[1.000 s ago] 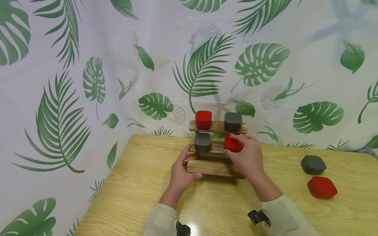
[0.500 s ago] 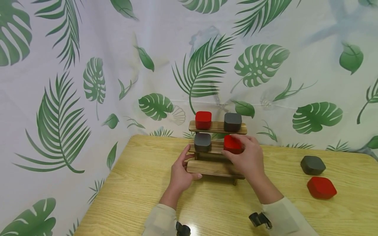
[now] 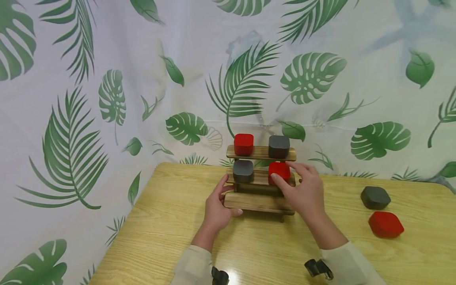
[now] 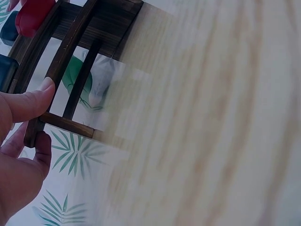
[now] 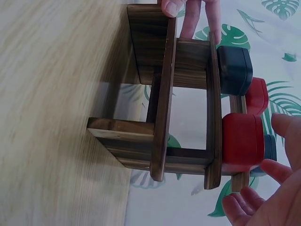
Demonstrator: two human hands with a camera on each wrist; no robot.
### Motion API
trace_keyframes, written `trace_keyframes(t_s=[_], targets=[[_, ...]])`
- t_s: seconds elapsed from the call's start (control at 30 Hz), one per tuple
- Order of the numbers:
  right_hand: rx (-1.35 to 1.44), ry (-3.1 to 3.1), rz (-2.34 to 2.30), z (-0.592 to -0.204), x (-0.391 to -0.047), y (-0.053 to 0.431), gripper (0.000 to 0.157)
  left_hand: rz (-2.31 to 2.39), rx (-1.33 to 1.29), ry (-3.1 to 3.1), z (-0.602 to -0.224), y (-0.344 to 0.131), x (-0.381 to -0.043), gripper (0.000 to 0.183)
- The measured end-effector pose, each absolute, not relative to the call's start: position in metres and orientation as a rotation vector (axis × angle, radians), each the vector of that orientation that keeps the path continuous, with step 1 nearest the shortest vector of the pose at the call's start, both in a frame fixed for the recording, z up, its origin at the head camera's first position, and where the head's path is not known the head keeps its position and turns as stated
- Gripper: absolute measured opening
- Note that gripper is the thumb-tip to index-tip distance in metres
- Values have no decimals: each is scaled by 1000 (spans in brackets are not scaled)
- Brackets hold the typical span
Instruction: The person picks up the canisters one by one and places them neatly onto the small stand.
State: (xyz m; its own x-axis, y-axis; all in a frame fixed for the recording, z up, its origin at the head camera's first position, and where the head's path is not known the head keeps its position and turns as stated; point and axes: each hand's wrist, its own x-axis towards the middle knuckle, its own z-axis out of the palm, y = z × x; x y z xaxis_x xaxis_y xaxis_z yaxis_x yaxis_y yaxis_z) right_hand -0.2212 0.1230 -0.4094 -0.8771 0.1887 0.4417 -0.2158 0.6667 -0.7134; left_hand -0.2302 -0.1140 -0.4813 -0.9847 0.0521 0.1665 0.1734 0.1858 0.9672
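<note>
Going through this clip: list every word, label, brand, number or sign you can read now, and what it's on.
None: no text can be read in any view.
Red boxes, gray boxes: plain on the sides that show.
Wooden stand, table: wood grain only.
Backdrop: printed pictures, no lettering.
Black clips by the sleeves: too small to tell.

A pale yellow wood-grain table (image 3: pixel 270 249) (a bright glare shows on it low in the head view) bears a three-tiered brown wooden stand (image 3: pixel 254 201). Well to the stand's right lie a dark grey angular box (image 3: pixel 375 197) and, just nearer, a red angular box (image 3: pixel 386 225). The top tier carries a red rounded-square box (image 3: pixel 244 144) left of a charcoal rounded-square box (image 3: pixel 279 146); the middle tier, a slate-grey rounded-square box (image 3: pixel 243 171) left of a bright-red rounded-square box (image 3: pixel 279 170).
</note>
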Motion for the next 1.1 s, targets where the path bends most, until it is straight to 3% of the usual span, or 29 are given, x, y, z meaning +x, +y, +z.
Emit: trace_keyframes(t_s=[0.37, 0.57, 1.1], targets=[[-33, -2365, 1160, -411, -213, 136, 49, -1960, -232, -2325, -466, -112, -221, 111], [-58, -2355, 1167, -415, -212, 142, 45, -1940, -223, -2328, -477, -113, -227, 112], [-87, -2383, 1144, -419, -202, 162, 50, -1961, -254, -2320, -484, -115, -230, 115]])
